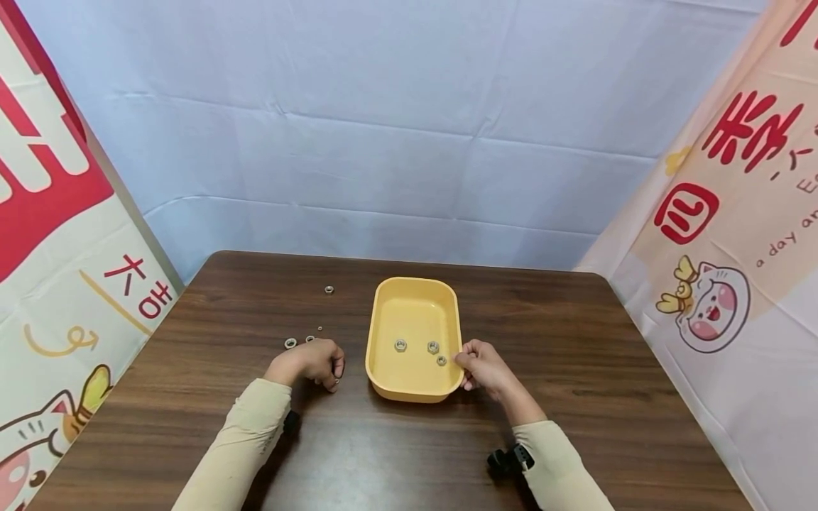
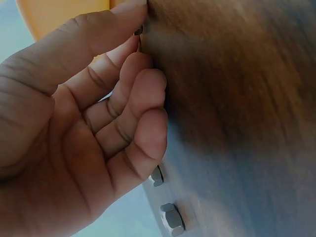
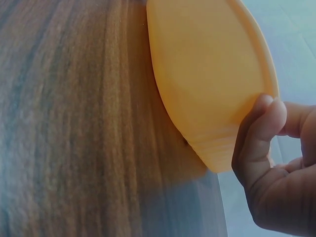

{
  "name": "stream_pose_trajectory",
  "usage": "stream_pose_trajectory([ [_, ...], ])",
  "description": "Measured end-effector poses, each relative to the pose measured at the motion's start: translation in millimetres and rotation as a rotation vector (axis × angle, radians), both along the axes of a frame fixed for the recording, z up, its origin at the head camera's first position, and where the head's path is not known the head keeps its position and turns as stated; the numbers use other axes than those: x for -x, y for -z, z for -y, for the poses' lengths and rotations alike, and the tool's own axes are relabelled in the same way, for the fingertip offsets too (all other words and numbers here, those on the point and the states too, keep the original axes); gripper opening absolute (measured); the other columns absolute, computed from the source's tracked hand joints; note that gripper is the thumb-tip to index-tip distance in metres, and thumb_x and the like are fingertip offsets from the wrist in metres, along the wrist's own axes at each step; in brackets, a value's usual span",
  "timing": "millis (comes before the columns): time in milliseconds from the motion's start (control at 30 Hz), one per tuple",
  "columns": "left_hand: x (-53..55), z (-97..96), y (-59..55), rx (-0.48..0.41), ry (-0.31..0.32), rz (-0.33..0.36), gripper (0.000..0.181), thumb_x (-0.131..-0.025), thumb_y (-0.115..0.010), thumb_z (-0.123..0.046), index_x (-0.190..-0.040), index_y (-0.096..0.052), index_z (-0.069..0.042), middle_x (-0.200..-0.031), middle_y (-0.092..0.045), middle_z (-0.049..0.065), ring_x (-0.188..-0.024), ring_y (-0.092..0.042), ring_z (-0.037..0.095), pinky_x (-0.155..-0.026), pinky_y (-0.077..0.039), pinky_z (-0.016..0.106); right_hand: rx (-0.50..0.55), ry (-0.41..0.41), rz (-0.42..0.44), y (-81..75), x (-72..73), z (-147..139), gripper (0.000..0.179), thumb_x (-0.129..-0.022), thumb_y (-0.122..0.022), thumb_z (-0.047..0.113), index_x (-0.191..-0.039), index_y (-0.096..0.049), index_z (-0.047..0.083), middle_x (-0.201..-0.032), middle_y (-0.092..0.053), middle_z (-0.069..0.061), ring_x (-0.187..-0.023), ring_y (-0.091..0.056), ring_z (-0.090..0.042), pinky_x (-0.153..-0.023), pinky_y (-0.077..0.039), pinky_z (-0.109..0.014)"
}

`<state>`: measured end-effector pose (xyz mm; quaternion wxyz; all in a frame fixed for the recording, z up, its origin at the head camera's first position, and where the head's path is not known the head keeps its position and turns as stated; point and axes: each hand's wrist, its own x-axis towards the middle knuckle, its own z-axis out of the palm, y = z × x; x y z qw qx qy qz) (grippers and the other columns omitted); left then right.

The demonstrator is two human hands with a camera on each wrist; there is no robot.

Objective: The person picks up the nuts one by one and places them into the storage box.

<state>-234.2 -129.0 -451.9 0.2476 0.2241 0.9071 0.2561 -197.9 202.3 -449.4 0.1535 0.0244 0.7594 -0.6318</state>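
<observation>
A yellow plastic tray (image 1: 415, 389) stands on the table with three hex nuts inside: one nut (image 1: 400, 345) left of centre, another nut (image 1: 433, 347) to its right, and a smaller nut (image 1: 442, 360) near the right wall. My right hand (image 1: 483, 367) pinches the tray's right rim, thumb inside and fingers against the outer wall (image 3: 207, 74). To the left of the tray, my left hand (image 1: 317, 360) is low over the table and pinches a small nut (image 2: 138, 30) between thumb and index finger. Its other fingers curl loosely, holding nothing.
Beyond the left hand lie a large nut (image 1: 290, 343), a partly hidden nut (image 1: 310, 338) and a tiny nut (image 1: 320, 328). Farther back is another nut (image 1: 329, 289). The brown wooden table (image 1: 562, 326) ends at hanging cloths (image 1: 383, 177) behind and at both sides.
</observation>
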Motion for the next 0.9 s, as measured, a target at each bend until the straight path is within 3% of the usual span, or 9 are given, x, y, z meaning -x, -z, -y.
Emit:
stream_pose_trajectory([
  [400, -1.0, -1.3, -2.3, 0.017, -0.027, 0.004, 0.02, -0.067, -0.075, -0.001, -0.059, -0.059, -0.01, -0.05, -0.054, 0.0, -0.045, -0.05, 0.013, -0.043, -0.038, 0.023, 0.006, 0.004, -0.02, 3.1, -0.1, 0, 0.008, -0.088, -0.051, 0.001, -0.086, -0.044, -0.002, -0.056, -0.051, -0.008, -0.04, -0.047, -0.009, -0.038, -0.042, -0.021],
  [633, -3.0, 3.1, -1.6, -0.04, -0.075, 0.088, 0.014, -0.067, -0.063, 0.006, -0.063, -0.06, -0.007, -0.056, -0.059, 0.005, -0.048, -0.058, 0.02, -0.046, -0.048, 0.031, 0.016, -0.006, -0.012, 0.9, -1.5, 0, 0.01, -0.09, -0.052, 0.003, -0.088, -0.044, -0.002, -0.057, -0.052, -0.009, -0.039, -0.047, -0.009, -0.038, -0.042, -0.022],
  [900, -2.3, 13.3, -2.8, -0.108, -0.023, 0.146, 0.015, -0.066, -0.062, 0.01, -0.071, -0.064, -0.004, -0.061, -0.06, 0.003, -0.052, -0.058, 0.016, -0.051, -0.05, 0.03, 0.011, 0.001, -0.002, -1.7, -2.2, 0, 0.008, -0.089, -0.052, 0.001, -0.087, -0.044, -0.002, -0.057, -0.051, -0.009, -0.04, -0.047, -0.009, -0.038, -0.042, -0.022],
])
